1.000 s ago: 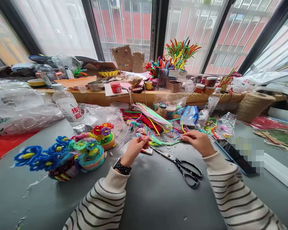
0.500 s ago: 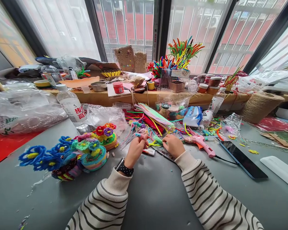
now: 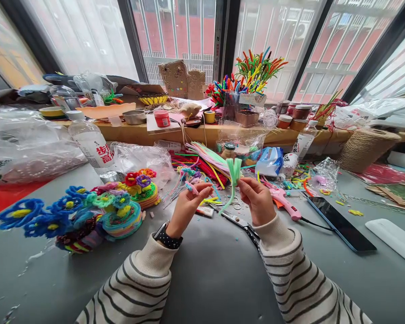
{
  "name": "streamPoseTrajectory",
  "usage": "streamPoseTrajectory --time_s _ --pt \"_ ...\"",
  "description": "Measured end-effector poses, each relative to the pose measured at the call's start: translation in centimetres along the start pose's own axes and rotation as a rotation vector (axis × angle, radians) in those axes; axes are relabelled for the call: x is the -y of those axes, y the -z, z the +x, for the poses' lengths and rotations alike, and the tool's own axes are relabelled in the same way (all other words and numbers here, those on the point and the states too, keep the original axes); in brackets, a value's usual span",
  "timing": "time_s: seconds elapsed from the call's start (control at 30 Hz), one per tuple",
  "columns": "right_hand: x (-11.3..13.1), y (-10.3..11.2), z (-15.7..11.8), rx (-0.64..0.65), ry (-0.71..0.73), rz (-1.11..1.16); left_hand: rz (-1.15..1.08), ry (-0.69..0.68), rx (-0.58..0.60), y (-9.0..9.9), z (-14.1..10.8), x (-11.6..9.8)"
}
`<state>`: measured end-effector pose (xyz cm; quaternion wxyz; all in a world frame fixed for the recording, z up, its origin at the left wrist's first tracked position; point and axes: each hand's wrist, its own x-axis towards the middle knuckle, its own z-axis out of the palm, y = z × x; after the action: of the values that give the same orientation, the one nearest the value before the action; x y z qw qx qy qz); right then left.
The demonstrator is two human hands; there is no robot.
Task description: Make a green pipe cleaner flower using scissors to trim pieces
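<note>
My right hand [image 3: 257,199] pinches a light green bundle of fuzzy pipe cleaners [image 3: 234,171], raised above the table, with one green strand hanging down and curving left. My left hand [image 3: 189,202] is closed around a small pink and blue fuzzy piece [image 3: 191,188], left of the green bundle and apart from it. Scissors [image 3: 236,219] lie on the table beneath my right hand. A small white box [image 3: 205,210] rests between the hands. Behind my left hand is a small cluster of pastel fuzzy flowers [image 3: 189,172].
Fuzzy flower pots [image 3: 121,218] stand at the left, near a water bottle [image 3: 92,143]. On the right are a pink glue gun [image 3: 285,203], a phone [image 3: 339,222] and a twine spool [image 3: 369,148]. Loose pipe cleaners [image 3: 211,162] lie at the back.
My right hand has lifted the green bundle from the table. My left hand has moved slightly left with its small piece. The view has shifted a little, and the scissors show more.
</note>
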<state>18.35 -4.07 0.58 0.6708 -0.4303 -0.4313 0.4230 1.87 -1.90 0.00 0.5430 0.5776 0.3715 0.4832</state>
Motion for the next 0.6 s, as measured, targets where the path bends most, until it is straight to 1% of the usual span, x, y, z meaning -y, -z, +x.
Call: streamPoseTrajectory --time_s 0.1,0.23,0.3,0.37,0.47,0.6 --pt "-0.4 -0.8 -0.5 0.057 -0.088 0.083 -0.049 0.081 0.132 -0.4 -0.3 -0.4" --pt "-1.6 -1.7 -1.1 0.05 -0.157 0.06 -0.01 0.175 0.232 -0.7 -0.4 -0.4" --pt "-2.2 -1.9 -1.3 0.059 -0.169 0.018 -0.015 0.223 0.281 -0.8 -0.4 -0.2" --pt "-2.6 -1.9 -1.3 0.075 -0.165 -0.022 -0.01 0.263 0.299 -0.7 -0.3 -0.1" --pt "-2.8 -1.9 -1.2 0.112 -0.176 -0.04 0.02 0.268 0.295 -0.7 -0.4 -0.1" --pt "-2.4 -1.7 -1.0 0.197 -0.197 -0.07 0.056 0.232 0.364 -0.6 -0.4 -0.2"
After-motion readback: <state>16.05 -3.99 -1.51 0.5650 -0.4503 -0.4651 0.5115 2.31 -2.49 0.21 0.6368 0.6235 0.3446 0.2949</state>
